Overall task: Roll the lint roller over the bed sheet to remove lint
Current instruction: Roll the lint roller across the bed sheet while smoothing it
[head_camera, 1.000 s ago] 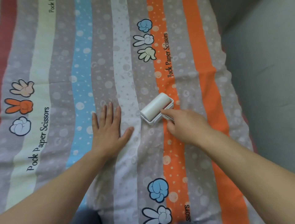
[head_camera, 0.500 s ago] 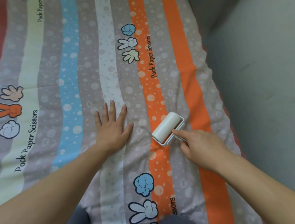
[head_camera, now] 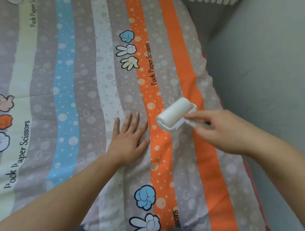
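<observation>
A striped bed sheet [head_camera: 85, 92] in grey, blue, white and orange, printed with cartoon hands and "Pock Paper Scissors", fills the head view. The white lint roller [head_camera: 173, 113] lies on the orange stripe at centre right, its drum angled up to the right. My right hand [head_camera: 219, 130] grips its handle, with the index finger stretched along the frame. My left hand [head_camera: 130, 141] presses flat on the grey stripe just left of the roller, fingers straight and spread.
The sheet's right edge runs diagonally beside a plain grey wall [head_camera: 264, 69]. A red strip of mattress [head_camera: 250, 171] shows along that edge. A ribbed white thing [head_camera: 212, 2] peeks in at the top right.
My right hand has rolled the roller rightward across the sheet, from the grey stripe onto the orange one. My left hand has shifted right after it, staying flat on the sheet.
</observation>
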`<state>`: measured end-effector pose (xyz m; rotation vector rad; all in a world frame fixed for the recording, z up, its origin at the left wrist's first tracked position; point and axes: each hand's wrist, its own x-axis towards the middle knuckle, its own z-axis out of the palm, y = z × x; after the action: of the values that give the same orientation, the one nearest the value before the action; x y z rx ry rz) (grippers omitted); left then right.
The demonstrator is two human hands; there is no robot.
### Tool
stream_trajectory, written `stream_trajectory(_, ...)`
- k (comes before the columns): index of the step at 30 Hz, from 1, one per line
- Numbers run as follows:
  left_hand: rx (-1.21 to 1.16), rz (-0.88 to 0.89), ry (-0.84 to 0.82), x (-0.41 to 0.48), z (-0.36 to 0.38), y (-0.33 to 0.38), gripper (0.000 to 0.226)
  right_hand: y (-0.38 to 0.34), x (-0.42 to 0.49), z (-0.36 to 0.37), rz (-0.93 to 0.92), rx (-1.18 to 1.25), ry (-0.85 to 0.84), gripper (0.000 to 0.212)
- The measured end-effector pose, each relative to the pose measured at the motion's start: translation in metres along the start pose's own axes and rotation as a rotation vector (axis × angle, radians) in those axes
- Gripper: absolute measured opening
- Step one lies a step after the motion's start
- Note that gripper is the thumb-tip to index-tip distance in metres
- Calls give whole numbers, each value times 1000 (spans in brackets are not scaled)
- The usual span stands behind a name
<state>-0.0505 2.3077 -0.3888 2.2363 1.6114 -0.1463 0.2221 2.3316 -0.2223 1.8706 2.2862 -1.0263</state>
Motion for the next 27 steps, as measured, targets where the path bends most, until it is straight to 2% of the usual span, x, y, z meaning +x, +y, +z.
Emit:
stream_trajectory(2, -87, 142, 11, -1, -2, 2, 68, -8, 35, 11, -5, -16, 89, 43)
stream_trajectory(4, -295, 224, 82, -3, -9, 4, 61, -15, 73, 25, 9, -71, 144, 41)
stream_trajectory(6, -436, 172, 244, -5, -15, 4, 53, -19, 102, 36, 29, -90, 157, 39)
stream_trajectory(8, -395, 36, 343, -2, -19, 2, 57, -15, 116, 44, 61, -107, 123, 41)
stream_trajectory(11, -325, -154, 189, 9, -22, 2, 82, 0, 107, 49, 99, -112, 81, 46)
stream_trajectory(16, -151, -196, -38, 32, -16, 20, 94, 28, 57, 46, 147, -150, 17, 49)
stream_trajectory(21, -156, -197, -98, 37, -15, 27, 107, 52, 5, 41, 164, -208, -23, 47)
stream_trajectory(27, -168, -187, -91, 46, -16, 43, 98, 73, -30, 42, 176, -247, -21, 50)
